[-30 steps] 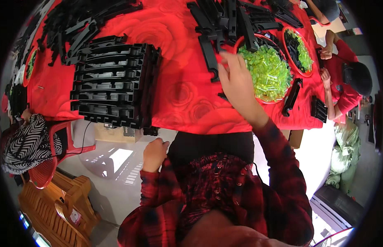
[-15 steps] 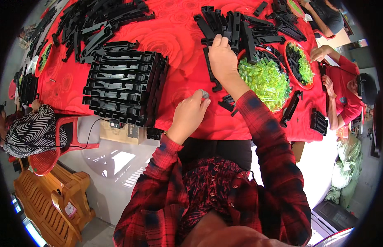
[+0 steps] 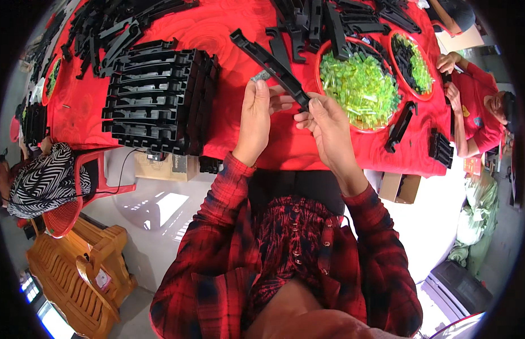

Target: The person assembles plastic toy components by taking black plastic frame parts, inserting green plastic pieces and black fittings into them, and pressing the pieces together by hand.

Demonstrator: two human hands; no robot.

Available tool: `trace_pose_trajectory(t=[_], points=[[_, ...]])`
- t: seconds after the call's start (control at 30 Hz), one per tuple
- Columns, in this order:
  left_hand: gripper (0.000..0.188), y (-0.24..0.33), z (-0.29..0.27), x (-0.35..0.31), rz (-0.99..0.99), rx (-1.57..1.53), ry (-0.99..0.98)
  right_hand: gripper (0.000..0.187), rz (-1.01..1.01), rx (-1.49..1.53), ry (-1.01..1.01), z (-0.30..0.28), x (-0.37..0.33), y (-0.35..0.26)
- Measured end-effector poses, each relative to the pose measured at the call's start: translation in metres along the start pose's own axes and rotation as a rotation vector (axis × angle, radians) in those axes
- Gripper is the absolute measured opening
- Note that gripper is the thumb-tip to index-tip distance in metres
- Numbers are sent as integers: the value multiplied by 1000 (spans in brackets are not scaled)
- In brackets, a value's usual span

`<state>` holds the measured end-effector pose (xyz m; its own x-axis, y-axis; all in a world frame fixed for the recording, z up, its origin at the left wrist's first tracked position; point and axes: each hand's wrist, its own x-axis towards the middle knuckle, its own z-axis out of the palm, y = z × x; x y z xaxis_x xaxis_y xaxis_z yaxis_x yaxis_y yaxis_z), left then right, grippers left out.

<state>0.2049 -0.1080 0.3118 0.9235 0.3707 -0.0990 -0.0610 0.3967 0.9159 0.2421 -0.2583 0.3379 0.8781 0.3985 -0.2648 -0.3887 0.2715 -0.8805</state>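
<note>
A long black plastic strip [image 3: 268, 60] with notched ends slants in the air above the red cloth. Its lower right end is pinched between the thumb and fingers of my right hand [image 3: 332, 129]. My left hand [image 3: 254, 121] is raised beside it, with a small grey lump [image 3: 261, 75] at its thumb and fingertip. Other fingers of that hand reach behind the strip; whether they touch it I cannot tell. Right of my right hand stands a red-rimmed basin [image 3: 358, 93] of clear yellow-green pieces, with small black parts at its far side.
At left stands a stack of black strips [image 3: 155, 101]. Loose black strips [image 3: 113, 34] are heaped at the far left, more [image 3: 313, 25] at the far middle. A second basin [image 3: 412, 68] lies at right, near a person in red [image 3: 480, 107]. A single strip [image 3: 401, 127] lies near the edge.
My right hand has drawn back from the far heap and now holds a black strip. My left hand has risen towards it, keeping the grey lump. The view has shifted slightly.
</note>
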Motion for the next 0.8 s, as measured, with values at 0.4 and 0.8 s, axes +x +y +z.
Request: trace_pose_trajectory(t=[0.4,0.8], points=[[49,-18,10,-19,-156,-347,-48,34,87,-52,-32,-22,-63,17],[59,-39,-8,-32,-507,-529,-191,15,-622,-1154,338,-84,-34,-15]])
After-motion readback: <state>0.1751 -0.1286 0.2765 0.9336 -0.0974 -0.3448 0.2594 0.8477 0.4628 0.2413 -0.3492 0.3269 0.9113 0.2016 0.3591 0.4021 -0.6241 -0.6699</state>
